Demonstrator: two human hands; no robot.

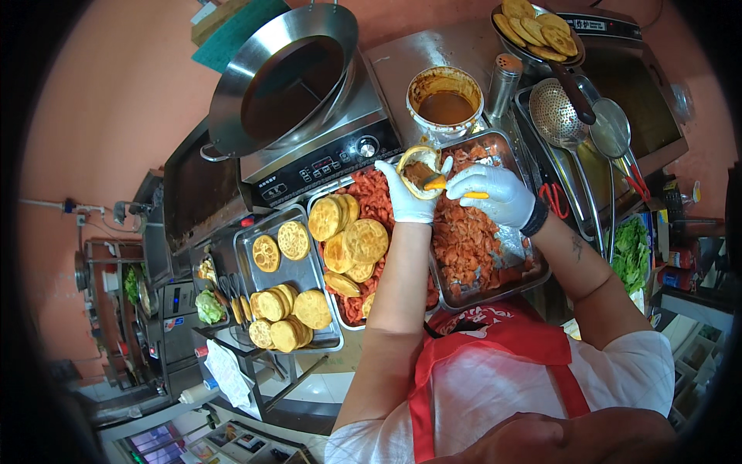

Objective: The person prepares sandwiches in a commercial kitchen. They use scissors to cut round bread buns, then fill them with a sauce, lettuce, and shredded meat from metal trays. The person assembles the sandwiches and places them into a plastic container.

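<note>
My left hand (411, 194), in a white glove, holds a split round flatbread (418, 159) by its outer side, its opening turned up. My gloved right hand (491, 191) grips a brush with a yellow handle (476, 196); its end rests inside the bread, over brown sauce. Just beyond stands a white tub of brown sauce (445, 108). Below my hands lies a metal tray of sliced reddish meat (464, 249). To its left, another tray holds redder meat strips (374, 188) with whole flatbreads (365, 240) on top. My left forearm hides part of this tray.
At the far left is a tray of flatbreads (313, 309). A wok of dark liquid (293, 87) sits on an induction cooker (324, 168). A metal shaker (505, 84) stands beside the tub. Perforated ladle (557, 113), strainer (610, 127), red-handled scissors (555, 199) and lettuce (630, 252) are at right.
</note>
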